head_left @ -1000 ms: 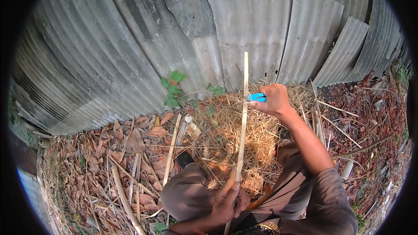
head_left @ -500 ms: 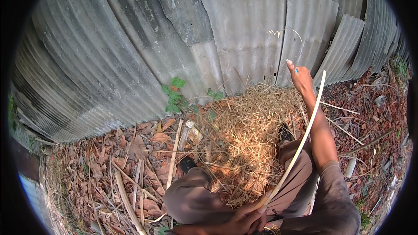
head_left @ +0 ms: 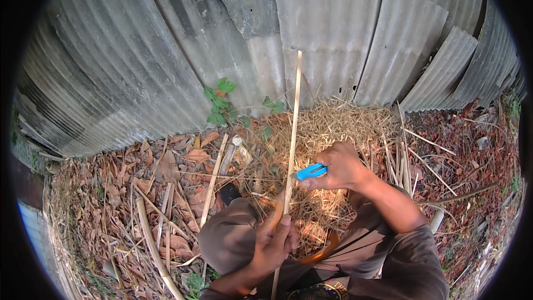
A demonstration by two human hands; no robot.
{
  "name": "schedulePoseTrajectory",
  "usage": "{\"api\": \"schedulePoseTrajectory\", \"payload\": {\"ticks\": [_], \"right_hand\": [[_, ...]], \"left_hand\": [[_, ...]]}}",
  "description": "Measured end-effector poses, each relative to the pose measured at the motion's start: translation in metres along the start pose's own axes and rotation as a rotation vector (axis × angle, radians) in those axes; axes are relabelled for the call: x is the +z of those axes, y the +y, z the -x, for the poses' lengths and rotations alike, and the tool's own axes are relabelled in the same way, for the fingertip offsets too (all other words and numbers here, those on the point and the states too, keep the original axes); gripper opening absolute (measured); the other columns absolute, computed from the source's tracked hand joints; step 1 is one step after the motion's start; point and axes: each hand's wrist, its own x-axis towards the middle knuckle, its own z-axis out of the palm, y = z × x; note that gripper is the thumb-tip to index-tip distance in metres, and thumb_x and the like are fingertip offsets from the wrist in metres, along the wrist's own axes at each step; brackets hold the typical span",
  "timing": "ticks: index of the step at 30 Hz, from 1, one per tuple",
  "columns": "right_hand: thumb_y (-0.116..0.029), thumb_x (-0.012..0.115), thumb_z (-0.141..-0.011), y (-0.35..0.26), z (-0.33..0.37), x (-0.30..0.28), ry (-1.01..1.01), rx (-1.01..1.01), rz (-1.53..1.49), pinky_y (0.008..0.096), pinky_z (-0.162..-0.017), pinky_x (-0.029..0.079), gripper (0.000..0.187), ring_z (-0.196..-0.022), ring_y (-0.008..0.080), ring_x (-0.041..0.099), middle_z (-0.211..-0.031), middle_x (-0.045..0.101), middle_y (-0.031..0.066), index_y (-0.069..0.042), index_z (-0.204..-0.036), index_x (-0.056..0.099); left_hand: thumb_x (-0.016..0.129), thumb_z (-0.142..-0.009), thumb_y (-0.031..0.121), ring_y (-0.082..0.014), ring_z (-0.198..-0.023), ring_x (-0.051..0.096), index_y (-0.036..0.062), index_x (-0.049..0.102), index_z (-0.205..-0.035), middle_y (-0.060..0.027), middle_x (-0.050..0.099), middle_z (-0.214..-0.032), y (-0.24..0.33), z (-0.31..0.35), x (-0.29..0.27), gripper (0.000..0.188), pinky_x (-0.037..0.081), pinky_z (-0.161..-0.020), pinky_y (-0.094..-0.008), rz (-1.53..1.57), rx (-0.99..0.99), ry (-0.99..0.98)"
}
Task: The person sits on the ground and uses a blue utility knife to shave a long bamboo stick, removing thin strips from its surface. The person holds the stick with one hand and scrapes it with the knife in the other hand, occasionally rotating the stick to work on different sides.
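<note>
A long, pale strip of bamboo or split wood (head_left: 295, 105) stands nearly upright in front of me, its far end against the view of the metal wall. My left hand (head_left: 273, 241) is closed around its lower part. In my right hand (head_left: 341, 165) is a blue-handled cutter (head_left: 311, 172), its front end at the strip just above my left hand. The blade itself is too small to make out. Beneath both hands lies a heap of straw-like shavings (head_left: 327, 125), between my bent legs.
A corrugated metal wall (head_left: 327, 28) runs along the far side. Dry leaves (head_left: 125, 189) cover the ground at left, with several loose sticks (head_left: 155, 250) on them. A green plant (head_left: 219, 103) grows at the wall's foot. More thin sticks (head_left: 433, 143) lie at right.
My right hand has come back from far out near the wall to the strip, bringing the cutter. The strip has swung left and upright. A thin curled shaving in the air is gone.
</note>
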Motion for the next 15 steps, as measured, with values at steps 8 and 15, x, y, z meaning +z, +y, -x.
{"api": "schedulePoseTrajectory", "payload": {"ticks": [8, 15], "right_hand": [[-0.079, 0.055, -0.067, 0.008, -0.009, 0.015, 0.144, -0.014, 0.082, 0.0418, -0.049, 0.046, 0.073, -0.048, 0.0319, 0.059, -0.047, 0.054, 0.0103, -0.007, -0.053, 0.060], [-0.079, 0.056, -0.068, 0.010, -0.014, 0.024, 0.174, 0.042, 0.080, 0.0399, -0.046, 0.046, 0.071, -0.045, 0.0306, 0.058, -0.045, 0.053, 0.0092, -0.009, -0.053, 0.060]], "left_hand": [[0.039, -0.101, 0.013, -0.0056, -0.051, 0.044, 0.0008, 0.029, -0.142, -0.0009, 0.046, -0.059, -0.011, 0.008, -0.004, 0.044, 0.037, -0.047, -0.0223, -0.382, 0.174, -0.062], [0.037, -0.101, 0.012, -0.0069, -0.053, 0.045, 0.0012, 0.029, -0.142, -0.0023, 0.047, -0.061, -0.010, 0.011, -0.001, 0.043, 0.038, -0.049, -0.0224, -0.244, 0.172, -0.053]]}}
